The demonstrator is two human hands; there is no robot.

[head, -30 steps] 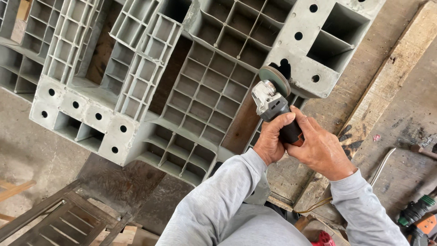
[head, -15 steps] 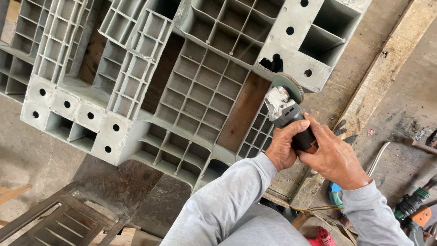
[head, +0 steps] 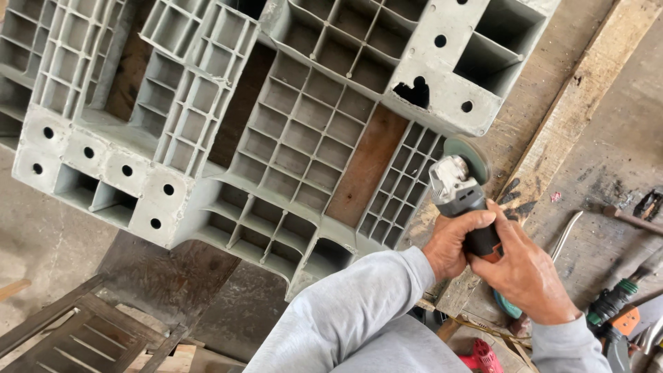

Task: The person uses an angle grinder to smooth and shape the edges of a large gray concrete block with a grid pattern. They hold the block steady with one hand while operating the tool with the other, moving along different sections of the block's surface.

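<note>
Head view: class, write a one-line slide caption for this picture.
Both hands, left and right, grip an angle grinder beside a grey plastic pallet lying underside-up.

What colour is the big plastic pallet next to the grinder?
Grey, seen in the head view: the plastic pallet beside the angle grinder.

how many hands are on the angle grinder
2. The left hand wraps the angle grinder body just below its head; the right hand grips the rear handle, nearer the person.
</note>
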